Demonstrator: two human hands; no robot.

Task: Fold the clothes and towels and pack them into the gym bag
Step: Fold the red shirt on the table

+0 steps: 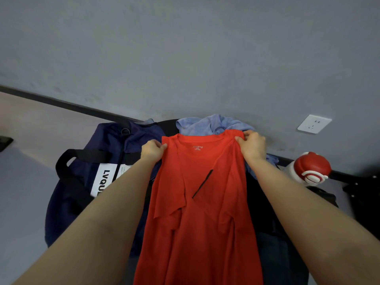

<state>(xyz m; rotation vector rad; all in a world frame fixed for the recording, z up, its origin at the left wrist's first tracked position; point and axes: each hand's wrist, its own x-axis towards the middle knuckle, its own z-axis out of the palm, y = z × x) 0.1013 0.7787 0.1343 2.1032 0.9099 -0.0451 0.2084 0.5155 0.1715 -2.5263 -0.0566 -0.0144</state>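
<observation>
A red T-shirt [201, 202] hangs stretched out in front of me, its neck label facing me. My left hand [153, 150] pinches its left shoulder and my right hand [251, 146] pinches its right shoulder. A navy gym bag [82, 182] with black handles and a white label lies to the left, partly behind my left arm. A crumpled light blue garment [207, 124] lies behind the shirt's collar. Dark clothing [265, 212] lies under the shirt on the right, mostly hidden.
A red and white bottle [310, 171] stands at the right, near a black frame edge [345, 177]. A grey wall with a white socket [314, 124] rises behind. A black rail [61, 102] runs along the wall at left.
</observation>
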